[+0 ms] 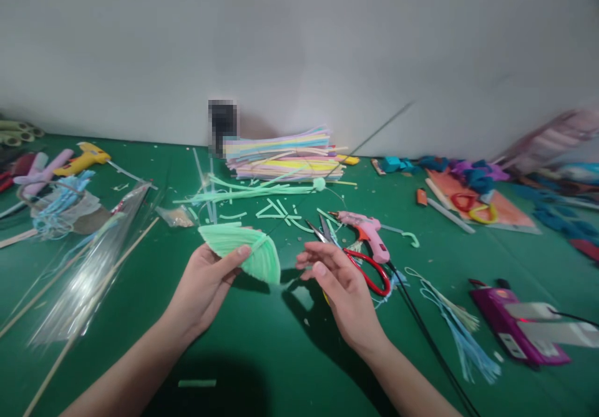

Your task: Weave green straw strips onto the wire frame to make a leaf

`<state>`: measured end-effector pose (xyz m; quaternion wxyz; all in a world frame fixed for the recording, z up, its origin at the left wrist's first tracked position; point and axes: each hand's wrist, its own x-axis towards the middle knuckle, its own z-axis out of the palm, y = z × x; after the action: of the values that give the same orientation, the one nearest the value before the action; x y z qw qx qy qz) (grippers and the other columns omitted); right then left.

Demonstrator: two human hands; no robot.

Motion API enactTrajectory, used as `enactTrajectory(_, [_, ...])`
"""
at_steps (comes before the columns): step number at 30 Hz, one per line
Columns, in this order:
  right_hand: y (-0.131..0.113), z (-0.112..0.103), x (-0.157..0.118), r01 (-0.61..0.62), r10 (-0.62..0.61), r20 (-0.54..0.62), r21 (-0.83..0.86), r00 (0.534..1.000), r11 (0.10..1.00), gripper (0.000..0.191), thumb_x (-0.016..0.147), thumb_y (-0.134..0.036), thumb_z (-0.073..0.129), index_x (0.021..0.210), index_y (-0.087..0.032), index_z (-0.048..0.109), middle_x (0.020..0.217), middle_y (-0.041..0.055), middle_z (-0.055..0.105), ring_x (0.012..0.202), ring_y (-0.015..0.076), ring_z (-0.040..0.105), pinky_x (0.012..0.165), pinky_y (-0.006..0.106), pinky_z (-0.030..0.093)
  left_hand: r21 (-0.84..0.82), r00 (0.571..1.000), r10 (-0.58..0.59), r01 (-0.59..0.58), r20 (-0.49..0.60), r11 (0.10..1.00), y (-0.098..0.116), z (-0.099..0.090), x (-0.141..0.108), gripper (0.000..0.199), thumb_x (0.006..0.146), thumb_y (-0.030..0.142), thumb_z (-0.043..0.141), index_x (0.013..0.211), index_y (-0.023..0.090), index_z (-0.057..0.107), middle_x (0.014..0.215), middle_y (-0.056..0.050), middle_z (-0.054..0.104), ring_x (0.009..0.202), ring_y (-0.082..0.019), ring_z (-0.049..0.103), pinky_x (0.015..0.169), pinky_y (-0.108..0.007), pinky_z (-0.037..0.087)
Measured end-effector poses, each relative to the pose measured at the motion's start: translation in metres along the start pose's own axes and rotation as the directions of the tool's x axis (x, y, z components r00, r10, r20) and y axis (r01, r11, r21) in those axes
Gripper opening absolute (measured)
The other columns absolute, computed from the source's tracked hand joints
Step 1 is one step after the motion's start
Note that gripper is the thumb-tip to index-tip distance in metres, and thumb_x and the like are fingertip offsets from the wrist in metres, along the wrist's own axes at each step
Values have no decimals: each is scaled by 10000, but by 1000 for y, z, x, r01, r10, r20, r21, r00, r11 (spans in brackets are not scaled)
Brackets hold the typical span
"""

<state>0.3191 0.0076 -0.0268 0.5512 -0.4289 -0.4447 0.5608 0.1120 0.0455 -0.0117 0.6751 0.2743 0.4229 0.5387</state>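
A light green, ribbed fan-shaped piece [262, 261] is held up by my left hand [213, 279], thumb on its front face and fingers behind. To its right, my right hand [339, 286] is apart from the piece, with its fingers loosely curled and spread and nothing visible between them. Red-handled scissors [381, 278] lie just beyond my right hand, partly hidden by it. Next to them is a pink glue gun [372, 236] with a black cord. Short green strips [281, 214] lie scattered behind the hands.
A bundle of coloured stems [285, 158] lies at the back wall. On the left are a yellow glue gun [88, 158], clear plastic sleeves [93, 279] and wooden sticks. A purple power strip [519, 329] and blue tassels [468, 342] are on the right of the green table [281, 354].
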Motion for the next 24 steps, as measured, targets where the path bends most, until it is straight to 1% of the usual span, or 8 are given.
enactTrajectory(4, [2, 0, 2, -19, 16, -70, -46, 997, 999, 208, 909, -365, 635, 1092, -269, 661, 1134, 37, 692, 1072, 178, 642, 868, 270, 517, -81, 997, -25, 31, 73, 996, 8, -12, 13, 129, 691, 73, 782, 764, 172, 744, 1184, -79, 723, 1215, -215, 596, 1014, -283, 477])
enactTrajectory(6, [3, 1, 4, -51, 51, -83, 5, 995, 999, 211, 910, -380, 630, 1074, -254, 670, 1104, 40, 702, 1025, 176, 660, 844, 268, 525, -108, 993, -1, 14, 121, 994, 11, -19, 18, 178, 686, 47, 767, 616, 184, 678, 1261, -55, 686, 1315, -226, 509, 1070, -315, 426])
enactTrajectory(9, [2, 1, 5, -140, 152, -75, 151, 985, 979, 296, 937, -457, 556, 1020, -204, 686, 947, 54, 726, 844, 153, 688, 717, 241, 542, -48, 986, 7, 2, 169, 999, 16, -27, 22, 274, 711, 68, 763, 525, 186, 601, 1242, -16, 693, 1367, -218, 444, 1037, -278, 431])
enactTrajectory(12, [-1, 1, 6, -334, 331, 57, 263, 942, 905, 490, 948, -570, 441, 986, -149, 688, 833, 85, 727, 658, 141, 676, 538, 220, 514, 63, 956, 21, -41, 292, 997, 20, -31, 22, 300, 736, 122, 772, 502, 181, 594, 1158, -38, 721, 1411, -253, 374, 999, -285, 455])
enactTrajectory(15, [-1, 1, 7, -434, 411, 142, 215, 900, 875, 462, 931, -558, 488, 1030, -141, 661, 840, 91, 731, 613, 131, 668, 485, 201, 488, 129, 928, 37, -91, 371, 988, 21, -30, 20, 222, 721, 178, 800, 570, 173, 638, 1320, -51, 641, 1396, -309, 388, 924, -296, 502])
enactTrajectory(17, [1, 0, 8, -413, 394, 140, 145, 908, 899, 344, 886, -459, 625, 1059, -161, 634, 847, 65, 732, 593, 106, 648, 477, 178, 474, 149, 935, 49, -108, 352, 983, 21, -27, 20, 77, 742, 205, 787, 735, 201, 710, 1480, -13, 500, 1381, -301, 410, 891, -275, 515])
enactTrajectory(19, [5, -1, 10, -384, 370, 134, 98, 919, 918, 318, 830, -364, 716, 1069, -180, 614, 844, 37, 728, 542, 75, 607, 444, 154, 444, 182, 956, 44, -101, 290, 978, 20, -25, 21, 176, 785, 217, 748, 958, 247, 735, 1526, 11, 438, 1343, -254, 460, 885, -231, 510])
enactTrajectory(24, [6, -6, 13, -304, 300, 90, 30, 950, 952, 292, 829, -346, 709, 1055, -194, 605, 868, 23, 716, 501, 57, 582, 366, 127, 403, 222, 974, -173, 138, 144, 965, 23, -33, 29, 375, 844, 307, 683, 1207, 218, 661, 1027, -52, 750, 754, -147, 702, 645, -201, 544])
